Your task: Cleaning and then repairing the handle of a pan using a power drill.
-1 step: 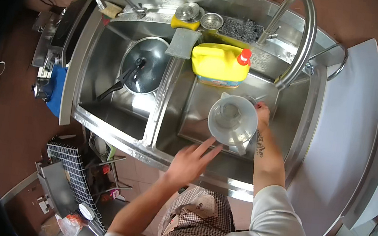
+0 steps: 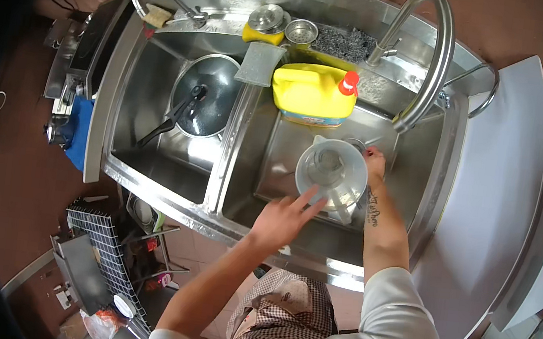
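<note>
A translucent plastic jug (image 2: pixel 316 173) with a clear, see-through middle stands in the right sink basin (image 2: pixel 261 198), its handle toward the front right. My left hand (image 2: pixel 277 225) is open, fingers spread, with fingertips at the jug's front rim. My right hand (image 2: pixel 375 164) is curled at the jug's back right, beside a partly hidden round metal item (image 2: pixel 357 143); what it grips is unclear. A yellow plastic container (image 2: pixel 308 97) with a red cap lies behind the jug.
A dark wok (image 2: pixel 215 103) with a black utensil lies in the left basin. A tall faucet (image 2: pixel 442 55) arches over the right basin. Sponges (image 2: pixel 255 64) and small metal items (image 2: pixel 301 32) line the back ledge. A white counter (image 2: pixel 492 168) is at the right.
My left hand has moved up and right to the jug's rim. My right hand and the jug have barely changed place.
</note>
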{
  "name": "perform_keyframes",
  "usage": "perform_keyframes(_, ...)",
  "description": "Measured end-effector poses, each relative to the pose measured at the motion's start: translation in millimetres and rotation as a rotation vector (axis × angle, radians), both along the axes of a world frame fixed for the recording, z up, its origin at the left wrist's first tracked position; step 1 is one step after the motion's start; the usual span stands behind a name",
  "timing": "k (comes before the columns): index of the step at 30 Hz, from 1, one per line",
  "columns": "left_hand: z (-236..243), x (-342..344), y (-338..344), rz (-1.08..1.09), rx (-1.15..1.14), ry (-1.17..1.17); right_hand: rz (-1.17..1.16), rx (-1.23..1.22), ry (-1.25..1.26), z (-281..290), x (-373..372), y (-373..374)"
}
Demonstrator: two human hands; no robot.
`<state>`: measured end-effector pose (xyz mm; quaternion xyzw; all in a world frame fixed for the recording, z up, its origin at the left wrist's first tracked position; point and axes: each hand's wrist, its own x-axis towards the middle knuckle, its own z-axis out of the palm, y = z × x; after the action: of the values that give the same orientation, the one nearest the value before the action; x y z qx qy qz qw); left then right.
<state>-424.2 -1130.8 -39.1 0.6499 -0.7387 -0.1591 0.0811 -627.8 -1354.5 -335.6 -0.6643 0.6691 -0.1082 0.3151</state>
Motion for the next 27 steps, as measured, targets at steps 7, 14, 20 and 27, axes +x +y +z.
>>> perform_keyframes(7, -3, 35, -13, -0.219, 0.054, 0.031, 0.088, 0.274, -0.183, -29, 8, 1)
perform_keyframes(14, 69, 60, 45, 0.033, -0.068, 0.191, 0.058, 0.404, -0.609, 131, 45, 51)
perform_keyframes(20, 60, 47, 55, 0.333, -0.163, 0.616, 0.356, 0.187, -0.615, 355, 6, 156)
perform_keyframes(27, 30, 43, 56, 0.807, -0.107, 1.673, 0.455, -0.095, -0.265, 454, 52, 166)
